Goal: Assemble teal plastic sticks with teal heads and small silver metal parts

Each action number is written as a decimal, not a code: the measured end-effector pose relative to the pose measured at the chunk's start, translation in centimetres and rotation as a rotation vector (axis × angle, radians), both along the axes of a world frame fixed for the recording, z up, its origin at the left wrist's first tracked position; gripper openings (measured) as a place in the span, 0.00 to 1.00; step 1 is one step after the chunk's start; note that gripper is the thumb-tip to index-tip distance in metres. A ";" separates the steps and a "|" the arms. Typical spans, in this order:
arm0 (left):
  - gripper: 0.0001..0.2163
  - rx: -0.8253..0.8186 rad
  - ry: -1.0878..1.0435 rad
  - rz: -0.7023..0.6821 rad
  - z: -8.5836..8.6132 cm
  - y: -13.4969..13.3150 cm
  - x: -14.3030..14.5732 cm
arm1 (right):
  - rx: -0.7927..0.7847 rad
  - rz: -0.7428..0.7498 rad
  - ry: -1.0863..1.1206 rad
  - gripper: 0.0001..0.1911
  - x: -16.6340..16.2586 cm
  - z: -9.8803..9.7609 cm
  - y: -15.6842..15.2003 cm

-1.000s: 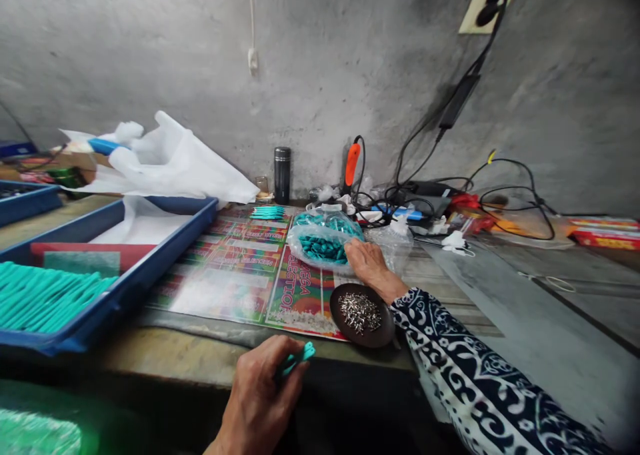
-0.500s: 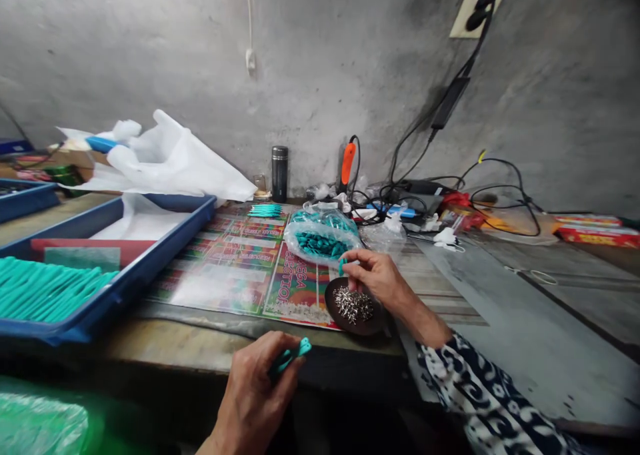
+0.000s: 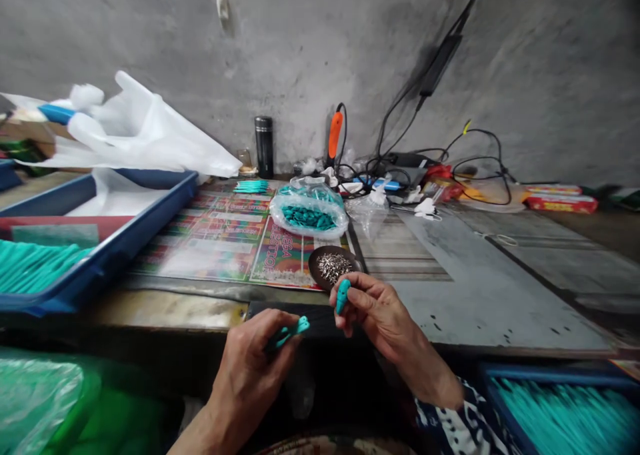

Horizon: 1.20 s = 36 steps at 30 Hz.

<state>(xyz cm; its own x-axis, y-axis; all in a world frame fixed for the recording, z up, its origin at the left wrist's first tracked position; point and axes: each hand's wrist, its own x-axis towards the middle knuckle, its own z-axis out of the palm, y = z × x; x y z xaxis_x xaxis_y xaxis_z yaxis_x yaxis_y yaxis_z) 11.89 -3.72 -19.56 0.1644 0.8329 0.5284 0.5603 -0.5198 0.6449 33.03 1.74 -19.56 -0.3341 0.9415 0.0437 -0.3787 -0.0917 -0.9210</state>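
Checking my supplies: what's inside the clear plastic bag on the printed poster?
The clear plastic bag holds heaped teal plastic pieces; lower ones are hidden.

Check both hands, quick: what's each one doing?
Left hand: closed, holding a teal plastic piece.
Right hand: closed, fingertips pinching a small teal plastic piece.

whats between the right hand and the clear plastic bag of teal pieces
In the head view, a dark round dish of small silver metal pieces sits between the right hand and the clear plastic bag of teal pieces, on a colourful printed sheet.
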 end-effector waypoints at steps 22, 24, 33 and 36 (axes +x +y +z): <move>0.04 -0.007 -0.022 -0.046 0.1 -1.1 0.9 | -0.196 0.095 0.323 0.11 -0.3 -1.8 -2.8; 0.04 0.008 -0.033 -0.043 0.1 -1.1 1.0 | -0.212 0.082 0.328 0.12 -0.1 -1.8 -2.9; 0.04 0.001 -0.037 -0.055 0.3 -0.9 1.3 | -0.237 0.033 0.293 0.13 0.1 -1.9 -3.3; 0.04 -0.007 -0.031 -0.051 0.4 -0.9 1.3 | -0.203 -0.012 0.216 0.11 -0.1 -1.7 -3.4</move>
